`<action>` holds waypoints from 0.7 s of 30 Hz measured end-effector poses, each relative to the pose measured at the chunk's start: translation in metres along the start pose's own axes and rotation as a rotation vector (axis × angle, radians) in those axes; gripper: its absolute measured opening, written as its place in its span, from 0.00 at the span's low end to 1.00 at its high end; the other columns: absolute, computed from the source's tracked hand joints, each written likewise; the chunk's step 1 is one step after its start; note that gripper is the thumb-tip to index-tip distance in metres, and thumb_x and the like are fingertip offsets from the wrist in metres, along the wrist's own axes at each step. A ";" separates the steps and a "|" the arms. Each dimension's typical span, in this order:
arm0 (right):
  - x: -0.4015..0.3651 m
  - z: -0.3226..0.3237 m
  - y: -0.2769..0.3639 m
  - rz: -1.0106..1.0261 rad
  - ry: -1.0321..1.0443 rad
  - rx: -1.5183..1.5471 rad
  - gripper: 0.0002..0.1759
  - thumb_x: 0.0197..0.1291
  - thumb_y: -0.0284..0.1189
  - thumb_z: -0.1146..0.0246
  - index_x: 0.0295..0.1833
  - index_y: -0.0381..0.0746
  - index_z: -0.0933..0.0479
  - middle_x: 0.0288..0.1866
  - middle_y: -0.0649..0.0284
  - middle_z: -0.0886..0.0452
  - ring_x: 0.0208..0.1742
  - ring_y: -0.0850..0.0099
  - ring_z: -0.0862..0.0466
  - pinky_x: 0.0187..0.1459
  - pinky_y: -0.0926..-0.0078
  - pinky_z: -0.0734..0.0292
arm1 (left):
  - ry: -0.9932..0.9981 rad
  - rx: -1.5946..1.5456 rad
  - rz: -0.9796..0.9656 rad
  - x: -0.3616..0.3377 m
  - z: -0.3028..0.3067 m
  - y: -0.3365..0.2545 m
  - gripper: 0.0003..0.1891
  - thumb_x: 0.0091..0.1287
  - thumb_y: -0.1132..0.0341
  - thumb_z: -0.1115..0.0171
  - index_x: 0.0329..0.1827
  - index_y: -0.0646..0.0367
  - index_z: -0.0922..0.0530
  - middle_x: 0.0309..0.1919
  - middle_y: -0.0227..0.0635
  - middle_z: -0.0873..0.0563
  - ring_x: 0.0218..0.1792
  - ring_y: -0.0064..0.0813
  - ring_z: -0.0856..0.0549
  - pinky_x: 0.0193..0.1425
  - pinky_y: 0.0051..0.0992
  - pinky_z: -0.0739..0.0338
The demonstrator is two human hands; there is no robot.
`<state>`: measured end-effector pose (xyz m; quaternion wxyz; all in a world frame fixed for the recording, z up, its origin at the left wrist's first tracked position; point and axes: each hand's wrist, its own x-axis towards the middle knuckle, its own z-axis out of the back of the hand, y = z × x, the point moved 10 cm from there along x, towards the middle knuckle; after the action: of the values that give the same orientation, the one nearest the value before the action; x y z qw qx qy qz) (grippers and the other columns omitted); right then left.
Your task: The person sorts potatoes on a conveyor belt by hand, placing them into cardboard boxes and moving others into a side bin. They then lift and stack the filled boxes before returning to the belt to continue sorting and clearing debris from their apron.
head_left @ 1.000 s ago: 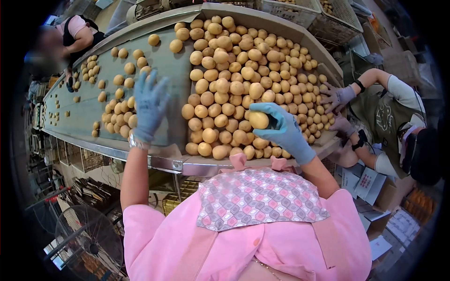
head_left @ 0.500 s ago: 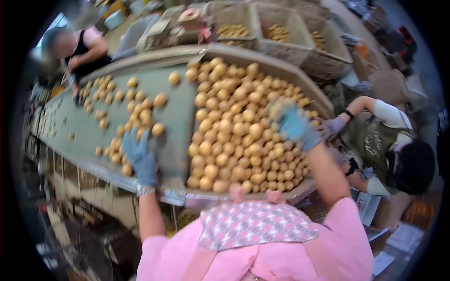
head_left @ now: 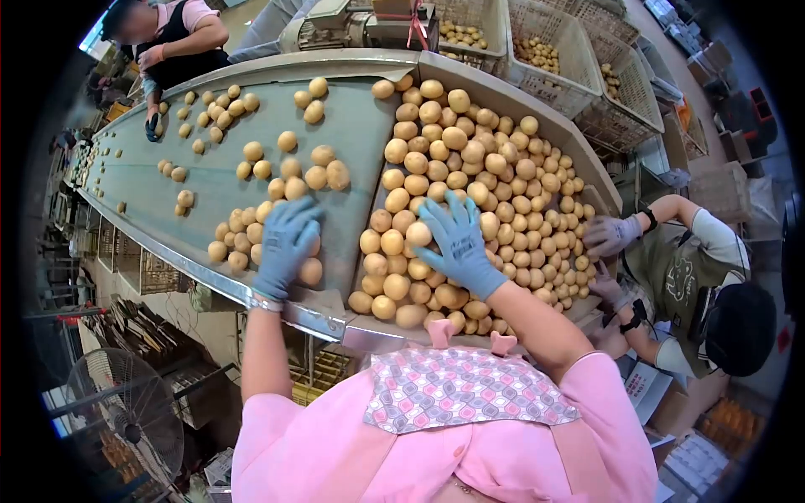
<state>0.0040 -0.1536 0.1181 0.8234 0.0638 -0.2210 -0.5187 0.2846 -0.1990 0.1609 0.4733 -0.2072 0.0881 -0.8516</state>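
Observation:
My left hand (head_left: 287,249), in a blue glove, rests at the near side of the green conveyor belt (head_left: 243,180). Its fingers are stretched over a cluster of round yellow-tan produce (head_left: 239,237), like small potatoes; whatever is under the palm is hidden. On the pile of the same produce (head_left: 524,189) in the slanted bin to the right lies my right hand (head_left: 459,245), also blue-gloved, with fingers spread. One round piece (head_left: 418,234) sits between its thumb and index finger, and I see no firm grip on it.
A co-worker's gloved hand (head_left: 612,235) touches the pile's right edge. Another person (head_left: 189,38) stands at the belt's far left. Crates (head_left: 553,63) of produce and a motor (head_left: 327,25) stand behind the bin. A fan (head_left: 126,411) stands lower left.
My right hand has come left and nearer from the pile's far right side. My left hand remains at the belt's near edge, slightly farther right. The view has shifted, and pieces on the belt lie differently.

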 end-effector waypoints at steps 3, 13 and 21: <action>-0.038 0.004 -0.020 0.106 0.068 -0.091 0.36 0.64 0.52 0.30 0.74 0.49 0.23 0.77 0.62 0.26 0.82 0.46 0.34 0.80 0.35 0.41 | -0.151 0.041 0.090 -0.003 0.022 0.079 0.16 0.74 0.67 0.39 0.61 0.57 0.14 0.66 0.45 0.15 0.69 0.50 0.21 0.75 0.45 0.27; -0.070 0.058 -0.065 -0.232 0.123 -0.138 0.37 0.70 0.35 0.31 0.81 0.39 0.31 0.80 0.48 0.28 0.77 0.46 0.27 0.76 0.49 0.33 | -0.238 0.121 -0.143 0.075 0.030 -0.054 0.24 0.66 0.69 0.29 0.66 0.53 0.16 0.59 0.44 0.14 0.59 0.49 0.15 0.67 0.44 0.20; -0.109 0.014 -0.062 -0.184 0.032 -0.044 0.35 0.71 0.35 0.33 0.81 0.41 0.30 0.81 0.53 0.27 0.80 0.52 0.28 0.79 0.49 0.35 | 0.176 0.466 -0.423 0.100 -0.104 -0.116 0.12 0.65 0.67 0.32 0.51 0.46 0.15 0.53 0.33 0.15 0.59 0.38 0.16 0.68 0.46 0.25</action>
<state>-0.0933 -0.0839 0.0777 0.7771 0.0739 -0.1895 -0.5956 0.1029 -0.2260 0.1349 0.3109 -0.0328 -0.1136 -0.9431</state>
